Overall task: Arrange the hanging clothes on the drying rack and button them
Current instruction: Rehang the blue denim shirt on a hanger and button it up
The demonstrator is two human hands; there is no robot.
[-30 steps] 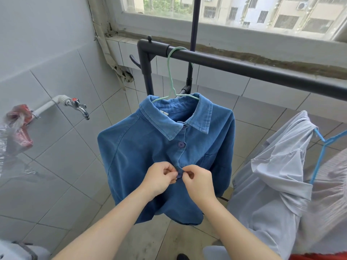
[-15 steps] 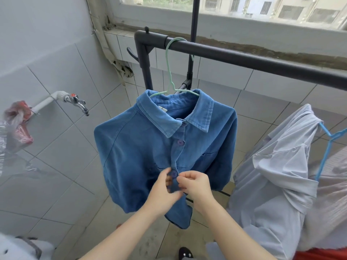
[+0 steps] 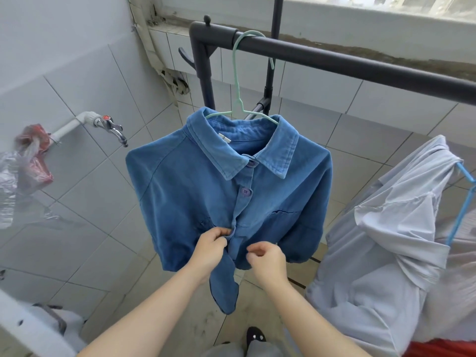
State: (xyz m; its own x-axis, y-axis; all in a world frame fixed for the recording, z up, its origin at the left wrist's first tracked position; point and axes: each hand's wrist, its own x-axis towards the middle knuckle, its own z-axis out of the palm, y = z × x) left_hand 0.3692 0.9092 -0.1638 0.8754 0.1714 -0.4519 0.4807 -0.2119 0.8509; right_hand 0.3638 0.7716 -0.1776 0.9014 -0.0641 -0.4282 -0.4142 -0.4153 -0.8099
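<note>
The black drying rack (image 3: 360, 65) runs across the top of the view. From its rail hangs the blue denim shirt (image 3: 185, 197), front towards the person. A pale grey shirt (image 3: 386, 253) is bunched just beside it on the right. The denim shirt sits on a mint-green hanger (image 3: 238, 78) and will likely swing if tugged. The cloth looks soft but thick, heavier than the grey one, so a hold close to the placket edge should steady it best. The left hand (image 3: 210, 249) has its fingers curled and pinches the placket at the third button position. The right hand (image 3: 268, 258) is just beside it with curled fingers, thumb against forefinger; whether it holds cloth I cannot tell. The two upper buttons (image 3: 246, 192) are done up, while the fronts below the hands hang apart.
</note>
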